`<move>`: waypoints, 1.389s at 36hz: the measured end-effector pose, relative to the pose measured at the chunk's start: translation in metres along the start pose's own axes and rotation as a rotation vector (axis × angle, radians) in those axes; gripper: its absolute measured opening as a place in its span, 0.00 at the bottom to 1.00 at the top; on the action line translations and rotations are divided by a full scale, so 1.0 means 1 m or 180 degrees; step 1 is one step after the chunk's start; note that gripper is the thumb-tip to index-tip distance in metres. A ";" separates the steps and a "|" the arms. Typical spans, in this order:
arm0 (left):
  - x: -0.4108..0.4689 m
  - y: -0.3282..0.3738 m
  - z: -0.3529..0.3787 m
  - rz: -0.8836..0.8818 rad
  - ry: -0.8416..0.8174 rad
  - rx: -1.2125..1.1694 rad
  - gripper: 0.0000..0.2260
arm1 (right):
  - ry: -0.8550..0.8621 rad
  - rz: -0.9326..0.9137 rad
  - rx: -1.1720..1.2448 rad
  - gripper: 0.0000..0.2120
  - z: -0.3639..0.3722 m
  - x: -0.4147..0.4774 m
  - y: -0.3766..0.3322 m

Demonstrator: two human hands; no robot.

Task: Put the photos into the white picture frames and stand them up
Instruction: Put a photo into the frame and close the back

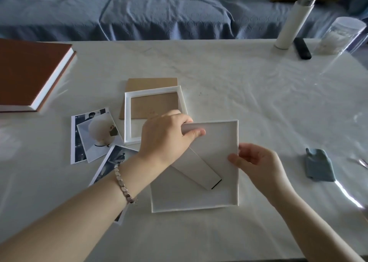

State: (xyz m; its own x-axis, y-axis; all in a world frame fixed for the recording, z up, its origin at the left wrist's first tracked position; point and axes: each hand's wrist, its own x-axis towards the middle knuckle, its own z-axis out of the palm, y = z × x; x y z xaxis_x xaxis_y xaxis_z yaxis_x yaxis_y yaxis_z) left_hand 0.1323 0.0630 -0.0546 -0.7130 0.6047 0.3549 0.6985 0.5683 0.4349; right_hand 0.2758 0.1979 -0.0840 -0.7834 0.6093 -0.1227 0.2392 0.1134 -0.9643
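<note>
Photos (93, 134) lie on the tabletop left of centre: two overlapped prints, and a third (116, 160) just nearer the front edge, partly under the left forearm. Beyond them, at the far left corner, lies a brown book (29, 70). Right of the photos an empty white frame (127, 118) lies flat on two brown boards (157, 104), its near right corner hidden by the left hand (165, 136).

A second white picture frame (217, 142) is at the front middle of the tabletop, back side up, with its stand leg (197, 170) flat against the back and running diagonally towards the near right. The left hand, a metal bracelet (123, 184) on its wrist, grips this frame at its far left corner, thumb and fingers pressed together on a pale raised edge there. Whether that edge is the back panel or the top of the leg cannot be told. The right hand (258, 162) holds the frame's right rim at mid-height, thumb on the back face and fingers curled at the rim. The frame thus spans between the two hands, most of it nearer the front edge than either grip.

Near the right edge lies a crumpled blue-grey cloth (318, 164). At the far right corner stand a white bottle (292, 23) and a clear jar (340, 34), with a black bar-shaped object (302, 47) flat between them.
</note>
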 end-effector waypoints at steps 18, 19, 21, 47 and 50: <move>0.002 -0.014 0.003 -0.0462 -0.0071 -0.0128 0.13 | -0.0549 0.0300 -0.0511 0.15 0.001 -0.010 0.025; 0.002 -0.013 0.002 -0.0474 -0.0100 -0.0124 0.13 | -0.0522 0.0261 -0.0634 0.15 0.001 -0.010 0.027; 0.002 -0.010 -0.002 -0.0509 -0.0110 -0.0160 0.13 | -0.0462 0.0188 -0.0752 0.15 0.002 -0.010 0.027; -0.006 0.036 0.013 0.2060 0.1013 -0.0142 0.04 | 0.0346 0.0485 0.2440 0.12 -0.023 0.003 -0.063; -0.008 0.032 0.021 0.2208 0.0443 -0.0155 0.08 | 0.0705 0.0433 0.2298 0.08 -0.027 0.000 -0.054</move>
State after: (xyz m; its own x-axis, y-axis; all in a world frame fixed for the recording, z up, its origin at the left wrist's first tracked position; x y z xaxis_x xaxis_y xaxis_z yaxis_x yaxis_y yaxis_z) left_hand 0.1621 0.0880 -0.0603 -0.1080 0.7394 0.6646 0.9931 0.0502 0.1055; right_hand 0.2784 0.2134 -0.0256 -0.6224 0.7329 -0.2749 -0.1684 -0.4683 -0.8674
